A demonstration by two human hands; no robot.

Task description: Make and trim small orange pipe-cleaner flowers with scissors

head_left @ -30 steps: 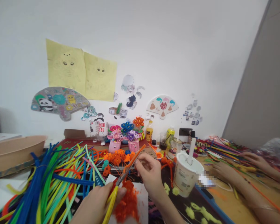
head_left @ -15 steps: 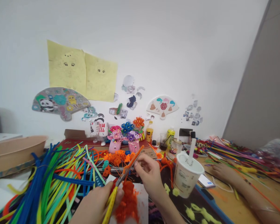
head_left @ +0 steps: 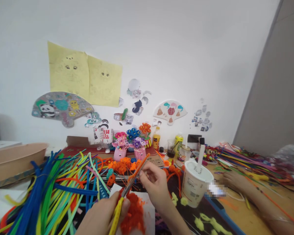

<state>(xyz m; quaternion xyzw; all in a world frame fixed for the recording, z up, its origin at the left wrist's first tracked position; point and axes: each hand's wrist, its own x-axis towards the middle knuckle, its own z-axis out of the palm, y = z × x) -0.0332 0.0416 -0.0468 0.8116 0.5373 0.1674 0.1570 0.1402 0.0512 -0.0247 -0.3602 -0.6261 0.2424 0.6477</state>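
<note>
My left hand [head_left: 100, 210] is closed round scissors with yellow handles [head_left: 116, 215], their blades slanting up and to the right. Along the blades lies an orange pipe cleaner [head_left: 142, 163], its end standing out past my fingers. My right hand [head_left: 155, 182] pinches it beside the blades; the exact grip is partly hidden. Below both hands, a heap of orange fluff [head_left: 133, 215] covers much of a white sheet of paper [head_left: 150, 213]. Just beyond are several fuzzy orange flowers [head_left: 121, 166] with thin stems.
Bundled pipe cleaners [head_left: 46, 192] fill the left side. A white paper cup [head_left: 194, 189] with a straw stands right of my right hand, near yellow fuzzy pieces [head_left: 212, 223]. Another person's hand [head_left: 232, 181] rests farther right. Pink flower pots [head_left: 120, 153] and bottles [head_left: 156, 138] line the back.
The view has shifted slightly. Both hands keep nearly the same pose, with the scissors still along the orange pipe cleaner. The fluff on the paper looks much the same.
</note>
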